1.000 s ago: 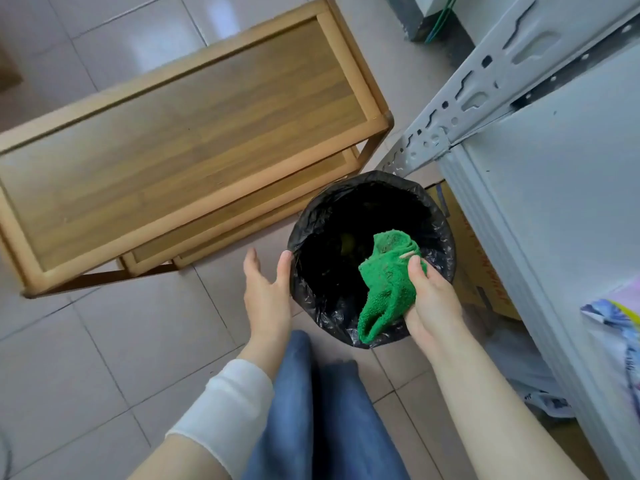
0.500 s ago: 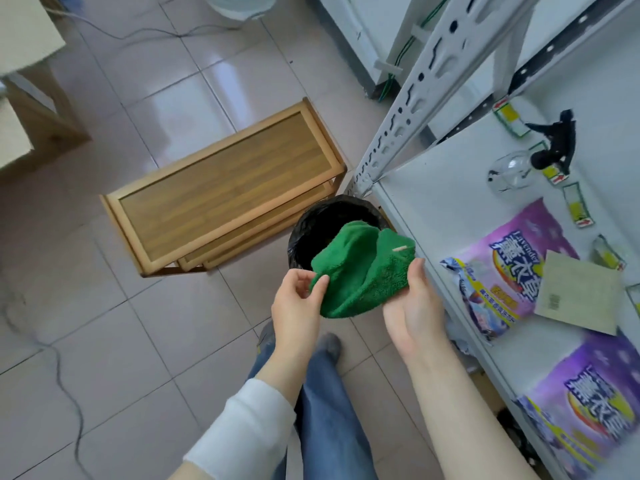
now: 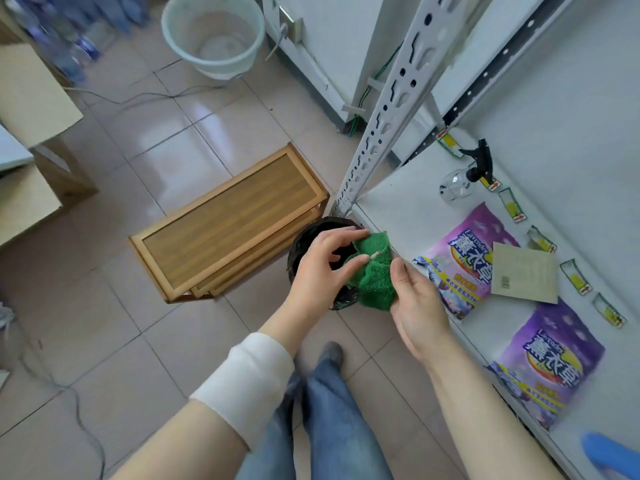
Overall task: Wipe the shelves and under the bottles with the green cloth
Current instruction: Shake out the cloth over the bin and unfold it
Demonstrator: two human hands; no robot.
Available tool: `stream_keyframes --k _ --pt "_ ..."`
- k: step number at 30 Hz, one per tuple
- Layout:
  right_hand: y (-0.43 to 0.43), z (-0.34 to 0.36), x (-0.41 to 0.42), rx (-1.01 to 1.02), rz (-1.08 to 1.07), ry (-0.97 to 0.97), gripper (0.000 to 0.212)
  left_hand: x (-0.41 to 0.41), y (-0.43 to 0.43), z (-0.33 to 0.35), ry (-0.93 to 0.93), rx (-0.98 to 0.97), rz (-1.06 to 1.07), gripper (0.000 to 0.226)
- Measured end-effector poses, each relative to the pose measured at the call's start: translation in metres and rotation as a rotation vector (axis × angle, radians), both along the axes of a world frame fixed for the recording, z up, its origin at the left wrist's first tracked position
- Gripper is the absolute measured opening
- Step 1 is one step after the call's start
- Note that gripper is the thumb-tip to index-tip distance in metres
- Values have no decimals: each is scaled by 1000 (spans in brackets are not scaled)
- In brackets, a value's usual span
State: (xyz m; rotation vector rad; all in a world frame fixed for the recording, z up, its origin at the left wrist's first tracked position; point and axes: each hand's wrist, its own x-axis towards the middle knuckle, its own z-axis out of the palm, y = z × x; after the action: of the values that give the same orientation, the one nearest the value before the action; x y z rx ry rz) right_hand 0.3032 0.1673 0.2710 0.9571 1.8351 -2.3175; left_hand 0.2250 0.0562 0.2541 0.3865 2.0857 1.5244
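Observation:
The green cloth (image 3: 375, 271) is bunched between both my hands, just off the front left corner of the white shelf (image 3: 398, 216). My left hand (image 3: 322, 268) pinches its upper left part with fingertips. My right hand (image 3: 415, 306) grips its lower right side. On the shelf, a clear spray bottle (image 3: 464, 178) with a black trigger head lies near the back wall. Two purple detergent bags lie flat on the shelf, one at the middle (image 3: 464, 265) and one nearer me (image 3: 543, 365).
A black-lined bin (image 3: 304, 244) stands on the floor under my hands, beside a low wooden rack (image 3: 225, 223). A perforated white upright (image 3: 391, 98) rises at the shelf corner. A pale bucket (image 3: 214, 32) and a cable lie farther off. A card (image 3: 524, 277) and yellow labels lie on the shelf.
The view has lifted from the bin to the shelf. My left hand has joined the right on the cloth, and the cloth has moved up and right toward the shelf edge.

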Motion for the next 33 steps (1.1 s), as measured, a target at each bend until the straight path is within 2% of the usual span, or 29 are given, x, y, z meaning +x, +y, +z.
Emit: stream_keyframes --k 2,5,9,12,14,16,19,23,27,30,33 --pt "2 23 3 125 91 -9 45 -6 1 25 75 35 -22 16" --pt "8 58 5 303 134 3 29 -11 -5 59 120 73 -30 10" --pt "21 100 7 510 129 39 32 -24 -21 106 91 166 -39 20" --pt "31 131 7 620 110 96 29 -41 -32 142 126 178 45 14" --pt "37 150 7 673 117 145 23 -51 -39 162 148 160 35 20" --pt "41 164 6 769 171 202 22 -60 -44 179 209 99 -27 24" --pt "47 177 1 923 274 270 31 -67 -44 204 251 56 -97 24" --pt "58 191 -4 1004 402 250 15 -73 -41 232 296 13 -149 24" --pt "64 207 -6 1254 556 240 32 -74 -42 251 347 3 -177 20" --pt "62 217 -4 1199 603 196 34 -69 -45 262 313 70 -150 24" --pt "53 225 -7 1043 417 92 40 -58 -50 269 309 218 -83 24"
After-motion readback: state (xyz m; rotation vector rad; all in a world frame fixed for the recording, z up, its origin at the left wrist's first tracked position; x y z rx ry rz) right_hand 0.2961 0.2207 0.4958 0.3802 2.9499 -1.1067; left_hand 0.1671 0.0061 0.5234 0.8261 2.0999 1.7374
